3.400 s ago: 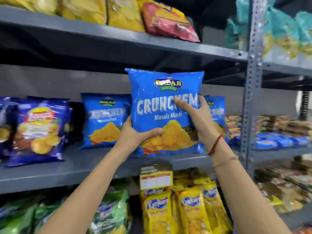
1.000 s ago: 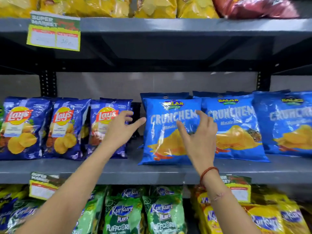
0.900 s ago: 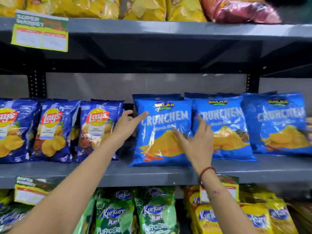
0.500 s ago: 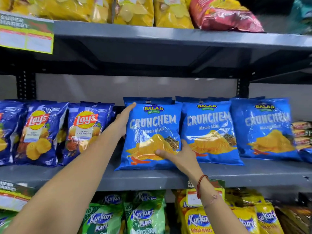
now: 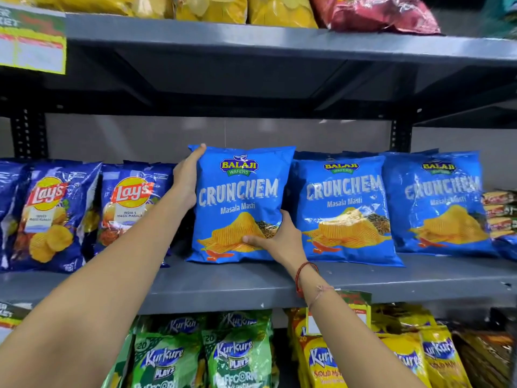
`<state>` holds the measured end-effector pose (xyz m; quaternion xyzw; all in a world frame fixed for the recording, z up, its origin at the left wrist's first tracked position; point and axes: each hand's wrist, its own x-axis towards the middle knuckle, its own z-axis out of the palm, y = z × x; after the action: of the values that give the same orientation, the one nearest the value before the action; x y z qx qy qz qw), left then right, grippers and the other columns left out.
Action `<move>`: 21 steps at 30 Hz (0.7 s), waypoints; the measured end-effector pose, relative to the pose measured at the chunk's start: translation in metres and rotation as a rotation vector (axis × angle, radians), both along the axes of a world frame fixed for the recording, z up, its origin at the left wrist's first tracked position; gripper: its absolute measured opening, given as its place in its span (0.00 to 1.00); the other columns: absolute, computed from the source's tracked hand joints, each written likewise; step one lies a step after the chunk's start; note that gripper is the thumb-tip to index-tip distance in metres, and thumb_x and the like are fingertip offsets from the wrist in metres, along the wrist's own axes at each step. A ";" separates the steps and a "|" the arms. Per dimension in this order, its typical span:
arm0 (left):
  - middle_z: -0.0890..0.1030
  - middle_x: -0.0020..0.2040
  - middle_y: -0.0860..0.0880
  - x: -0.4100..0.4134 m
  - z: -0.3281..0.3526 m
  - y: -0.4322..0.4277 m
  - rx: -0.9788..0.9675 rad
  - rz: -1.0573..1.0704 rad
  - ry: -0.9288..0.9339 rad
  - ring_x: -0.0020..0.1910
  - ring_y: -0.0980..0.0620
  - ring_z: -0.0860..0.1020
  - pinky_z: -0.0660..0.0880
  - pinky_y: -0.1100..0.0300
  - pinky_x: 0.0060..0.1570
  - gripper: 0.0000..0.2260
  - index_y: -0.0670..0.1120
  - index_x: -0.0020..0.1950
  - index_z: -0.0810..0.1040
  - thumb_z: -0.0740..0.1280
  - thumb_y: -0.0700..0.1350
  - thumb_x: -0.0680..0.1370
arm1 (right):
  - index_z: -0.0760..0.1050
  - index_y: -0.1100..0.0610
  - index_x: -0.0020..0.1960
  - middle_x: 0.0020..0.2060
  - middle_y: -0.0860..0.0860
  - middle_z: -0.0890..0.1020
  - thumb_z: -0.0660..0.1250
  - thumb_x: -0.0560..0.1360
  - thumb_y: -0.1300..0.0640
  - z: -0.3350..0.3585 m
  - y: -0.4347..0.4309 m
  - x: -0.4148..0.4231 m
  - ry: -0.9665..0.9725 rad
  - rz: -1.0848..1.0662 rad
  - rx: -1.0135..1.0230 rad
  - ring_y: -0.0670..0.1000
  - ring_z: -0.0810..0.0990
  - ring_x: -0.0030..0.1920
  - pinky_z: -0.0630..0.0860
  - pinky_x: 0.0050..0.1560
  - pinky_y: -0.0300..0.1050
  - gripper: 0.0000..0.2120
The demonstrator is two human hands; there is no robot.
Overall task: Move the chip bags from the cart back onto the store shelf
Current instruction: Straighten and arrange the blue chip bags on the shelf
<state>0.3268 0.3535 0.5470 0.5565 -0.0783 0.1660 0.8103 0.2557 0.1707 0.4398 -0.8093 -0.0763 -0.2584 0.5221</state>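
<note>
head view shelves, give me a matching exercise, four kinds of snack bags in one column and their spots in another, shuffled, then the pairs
Bags:
1. Crunchem bag in both hands
2. Lay's bags
3. green Kurkure bags
4. red bag

Spots:
A. top shelf, right of the yellow bags
B. middle shelf, left of the left hand
C. bottom shelf, below the held bag
D. middle shelf, standing between the left hand and right hand

Pairs: 1-D, 2-B, 3-C, 4-A

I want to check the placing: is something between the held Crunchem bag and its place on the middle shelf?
Nothing visible is. The Crunchem bag already stands on the shelf, held by the left hand and right hand, in the gap between the Lay's bag and the next Crunchem bag.
</note>
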 end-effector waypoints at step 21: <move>0.64 0.71 0.44 -0.086 -0.074 -0.149 0.975 0.020 -0.411 0.70 0.46 0.64 0.63 0.51 0.69 0.38 0.45 0.73 0.58 0.74 0.46 0.69 | 0.61 0.58 0.72 0.67 0.56 0.70 0.77 0.61 0.43 0.021 -0.173 -0.042 -0.211 -0.509 0.037 0.56 0.68 0.68 0.68 0.68 0.55 0.47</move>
<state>0.2413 0.2050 0.4729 0.8255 -0.2982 0.2236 0.4238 0.2134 -0.0023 0.4611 -0.7613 0.0802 -0.4653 0.4443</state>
